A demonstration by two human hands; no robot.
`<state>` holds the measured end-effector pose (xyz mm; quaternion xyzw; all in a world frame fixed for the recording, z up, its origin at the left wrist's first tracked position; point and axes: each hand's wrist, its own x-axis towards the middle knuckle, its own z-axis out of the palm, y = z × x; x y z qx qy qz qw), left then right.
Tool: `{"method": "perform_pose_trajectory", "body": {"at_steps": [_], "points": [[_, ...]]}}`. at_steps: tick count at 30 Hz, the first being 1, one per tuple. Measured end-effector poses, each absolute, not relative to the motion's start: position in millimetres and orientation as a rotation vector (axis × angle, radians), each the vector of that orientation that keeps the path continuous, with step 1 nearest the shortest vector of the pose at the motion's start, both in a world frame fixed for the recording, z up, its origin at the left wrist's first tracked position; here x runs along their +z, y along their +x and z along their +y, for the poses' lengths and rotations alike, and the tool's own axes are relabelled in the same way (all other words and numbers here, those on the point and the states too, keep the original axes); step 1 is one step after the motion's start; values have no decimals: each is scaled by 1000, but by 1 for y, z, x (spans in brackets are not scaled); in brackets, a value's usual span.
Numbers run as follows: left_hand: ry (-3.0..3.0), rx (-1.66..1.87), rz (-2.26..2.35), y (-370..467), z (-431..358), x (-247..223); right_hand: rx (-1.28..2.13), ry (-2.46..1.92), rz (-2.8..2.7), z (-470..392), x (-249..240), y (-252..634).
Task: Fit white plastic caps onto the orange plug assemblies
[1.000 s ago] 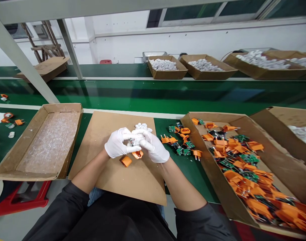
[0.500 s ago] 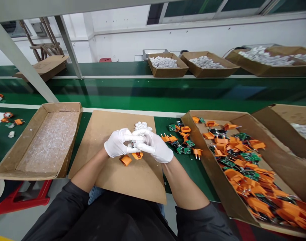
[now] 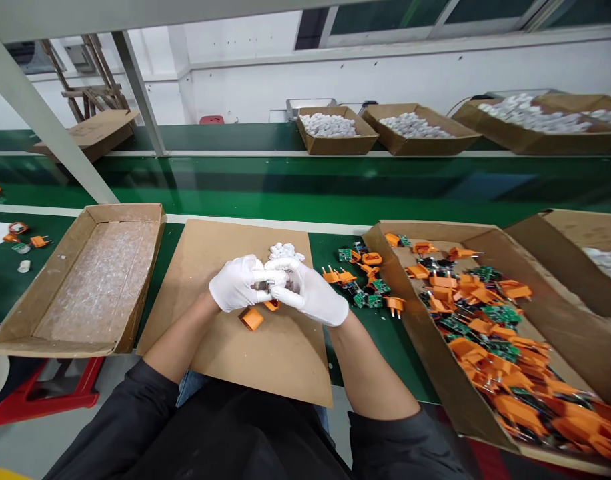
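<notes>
The gloved left hand (image 3: 234,285) and right hand (image 3: 309,292), fingers nearly closed, pinch a small part (image 3: 266,286), mostly hidden. Orange casings (image 3: 251,319) lie near them on a cardboard sheet (image 3: 230,353).

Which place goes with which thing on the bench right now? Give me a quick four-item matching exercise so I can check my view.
Things
1. Heap of orange plugs
2. Small part, mostly hidden
3. Open orange shell
4. Small pile of white pieces

Places
A. On the cardboard sheet, nearer the person than the hands
B. In the large box at the right
C. On the cardboard sheet, just beyond the hands
D. Between the left hand and right hand

Pairs: 1-B, 2-D, 3-A, 4-C
</notes>
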<state>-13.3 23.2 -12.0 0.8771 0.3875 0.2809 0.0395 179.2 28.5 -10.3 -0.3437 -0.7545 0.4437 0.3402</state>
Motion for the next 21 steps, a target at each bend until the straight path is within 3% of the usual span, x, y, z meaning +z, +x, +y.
{"method": "perform_pose_trajectory", "body": {"at_steps": [7,12,21], "points": [[2741,911,1179,-12,23,-19,1148,-906,-1871,29,-13,180],[2734,970,1148,-11,23,-19,1437,-778,-1839,32,-9,183],[2338,1001,1196,-9,18,-10,1338,-825,-1805,36,-9,184]]}}
